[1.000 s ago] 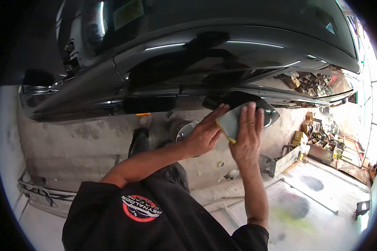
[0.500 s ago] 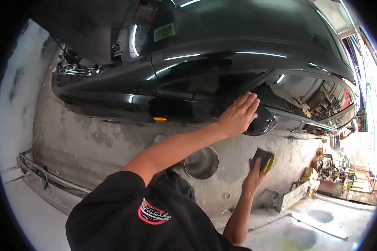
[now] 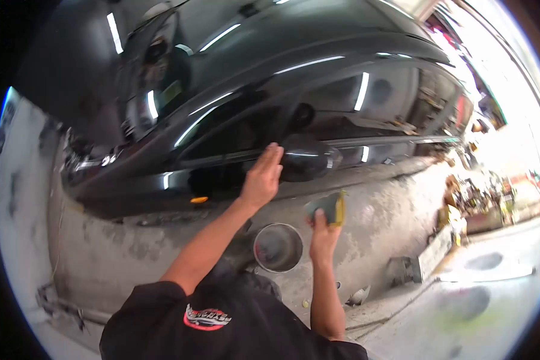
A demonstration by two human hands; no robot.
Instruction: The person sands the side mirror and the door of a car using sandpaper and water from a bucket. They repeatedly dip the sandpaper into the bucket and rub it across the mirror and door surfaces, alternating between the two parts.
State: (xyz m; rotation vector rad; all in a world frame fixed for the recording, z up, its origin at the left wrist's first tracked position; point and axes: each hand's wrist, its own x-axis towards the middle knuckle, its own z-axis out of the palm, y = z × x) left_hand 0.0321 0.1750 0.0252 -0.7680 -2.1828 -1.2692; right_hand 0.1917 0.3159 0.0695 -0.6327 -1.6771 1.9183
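A black car [image 3: 234, 126] lies across the view, its glossy side facing me. My left hand [image 3: 261, 182] is stretched out with its fingers straight and together, the fingertips right at the body beside the side mirror [image 3: 306, 158]. Lower and to the right, my right hand [image 3: 324, 235] grips a piece of sandpaper [image 3: 325, 207], dark grey-green with a yellow edge. My thumb lies across its dark face, and the other fingers are hidden behind it. The sandpaper is held apart from the car, below the mirror.
A round metal bucket [image 3: 278, 248] stands on the stained concrete floor [image 3: 378, 219] between my arms. An orange side marker [image 3: 198, 200] sits on the fender. At the right are a long low box [image 3: 433, 255] and piled workshop clutter [image 3: 477, 195].
My view has turned and shifted. My left hand has gone from over the mirror to the body just left of it. The right hand, still holding the sandpaper, is now closer to the mirror.
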